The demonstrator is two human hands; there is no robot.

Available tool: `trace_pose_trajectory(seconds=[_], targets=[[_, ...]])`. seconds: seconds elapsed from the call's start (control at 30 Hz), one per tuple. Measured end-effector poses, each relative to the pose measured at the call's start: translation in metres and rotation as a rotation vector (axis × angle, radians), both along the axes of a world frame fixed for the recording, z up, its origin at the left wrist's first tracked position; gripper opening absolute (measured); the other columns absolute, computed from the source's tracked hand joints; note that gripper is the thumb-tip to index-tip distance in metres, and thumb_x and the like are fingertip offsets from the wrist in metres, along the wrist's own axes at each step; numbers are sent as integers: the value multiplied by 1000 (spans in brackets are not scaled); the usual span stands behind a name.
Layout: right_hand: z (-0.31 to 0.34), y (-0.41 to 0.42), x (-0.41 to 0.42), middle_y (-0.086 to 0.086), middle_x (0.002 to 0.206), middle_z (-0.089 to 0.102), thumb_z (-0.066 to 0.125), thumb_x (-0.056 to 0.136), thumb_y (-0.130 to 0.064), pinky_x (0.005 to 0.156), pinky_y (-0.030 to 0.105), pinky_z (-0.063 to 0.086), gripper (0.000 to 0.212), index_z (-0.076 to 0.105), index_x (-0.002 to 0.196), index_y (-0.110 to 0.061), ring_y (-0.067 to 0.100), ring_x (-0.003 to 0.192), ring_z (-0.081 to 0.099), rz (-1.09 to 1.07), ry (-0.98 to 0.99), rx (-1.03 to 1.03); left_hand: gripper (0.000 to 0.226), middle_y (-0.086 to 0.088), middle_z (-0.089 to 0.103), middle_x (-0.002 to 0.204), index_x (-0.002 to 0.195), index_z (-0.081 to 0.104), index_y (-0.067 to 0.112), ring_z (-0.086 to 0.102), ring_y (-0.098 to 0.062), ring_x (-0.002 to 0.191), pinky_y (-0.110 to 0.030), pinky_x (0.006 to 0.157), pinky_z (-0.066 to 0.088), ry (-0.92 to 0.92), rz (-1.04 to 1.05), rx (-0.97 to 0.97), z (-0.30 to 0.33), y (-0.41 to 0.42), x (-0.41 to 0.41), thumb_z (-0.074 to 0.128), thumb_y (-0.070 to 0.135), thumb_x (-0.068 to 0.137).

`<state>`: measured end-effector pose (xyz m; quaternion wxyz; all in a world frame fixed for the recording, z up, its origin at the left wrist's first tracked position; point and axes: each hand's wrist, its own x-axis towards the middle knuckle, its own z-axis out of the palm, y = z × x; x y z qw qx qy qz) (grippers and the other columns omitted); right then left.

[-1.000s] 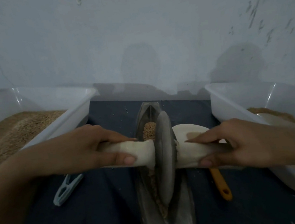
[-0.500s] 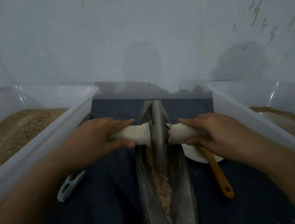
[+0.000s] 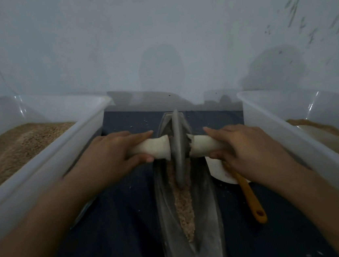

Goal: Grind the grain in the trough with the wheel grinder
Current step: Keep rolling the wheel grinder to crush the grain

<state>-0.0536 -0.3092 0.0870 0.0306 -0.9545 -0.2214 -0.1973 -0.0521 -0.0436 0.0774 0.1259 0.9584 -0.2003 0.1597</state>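
Observation:
A long grey metal trough point(image 3: 207, 208) runs away from me down the middle of a dark mat. A strip of tan crushed grain point(image 3: 184, 207) lies along its groove. The grey wheel grinder point(image 3: 178, 148) stands upright in the groove near the trough's far end, with a pale wooden handle sticking out on each side. My left hand point(image 3: 112, 154) grips the left handle point(image 3: 156, 147), thumb underneath. My right hand point(image 3: 243, 149) grips the right handle point(image 3: 202, 145). Both arms are stretched forward.
A clear plastic tub point(image 3: 41, 164) of brown grain stands at the left. Another tub point(image 3: 304, 134) with ground grain stands at the right. A white dish point(image 3: 220, 171) and an orange-handled tool point(image 3: 251, 199) lie just right of the trough. A wall rises close behind.
Both hands have pushed the wheel away from me along the trough, from the near-middle to its far end. Crushed grain now lies exposed behind the wheel.

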Motion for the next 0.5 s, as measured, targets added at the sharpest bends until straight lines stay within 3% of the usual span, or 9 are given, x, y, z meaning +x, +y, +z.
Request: trace_pose_trajectory(seconds=[0.07, 0.13, 0.2, 0.27, 0.33, 0.4, 0.5], targets=[[-5, 2, 5, -9, 126, 53, 47, 93, -42, 90, 25, 30, 57, 26, 145, -33, 13, 112, 45, -3, -42, -3, 66, 6, 59, 110, 139, 32, 41, 54, -15, 103, -28, 83, 36, -132, 23, 14, -7, -2, 3, 49, 60, 78], [-3, 0, 7, -7, 124, 53, 49, 92, -42, 86, 22, 29, 57, 27, 144, -33, 12, 110, 45, 9, 5, -5, 71, 12, 57, 100, 137, 33, 43, 55, -12, 97, -23, 75, 35, -118, -24, -6, -5, 0, 4, 43, 66, 71], [3, -4, 4, -9, 118, 55, 53, 89, -43, 77, 16, 29, 57, 32, 142, -36, 8, 104, 45, 43, 96, -4, 73, 27, 50, 95, 129, 34, 53, 52, 4, 90, -11, 70, 32, 20, -69, -56, 3, 5, 0, 39, 75, 59], [12, -12, -3, -17, 111, 56, 59, 84, -47, 75, 9, 33, 57, 39, 137, -41, -2, 95, 46, 100, 219, 26, 57, 37, 52, 98, 111, 40, 67, 51, 17, 90, -6, 73, 36, 179, -121, -104, 13, 10, -7, 44, 82, 57], [22, -20, -12, -21, 113, 60, 62, 79, -52, 85, 14, 42, 49, 45, 125, -54, -6, 97, 52, 171, 370, 47, 42, 31, 65, 97, 98, 46, 74, 58, 13, 89, -10, 74, 45, 317, -210, -139, 20, 14, -13, 46, 87, 59], [31, -23, -20, -23, 115, 62, 63, 76, -56, 91, 26, 46, 43, 40, 111, -66, -6, 103, 55, 220, 495, 55, 49, 26, 68, 95, 104, 45, 75, 63, 5, 85, -17, 75, 48, 405, -293, -150, 26, 17, -18, 48, 85, 57], [30, -20, -22, -18, 115, 63, 62, 77, -55, 91, 27, 46, 41, 46, 115, -61, -2, 103, 56, 190, 468, 58, 51, 27, 67, 97, 106, 48, 72, 62, 6, 88, -17, 79, 48, 436, -299, -153, 27, 15, -18, 46, 85, 57]])
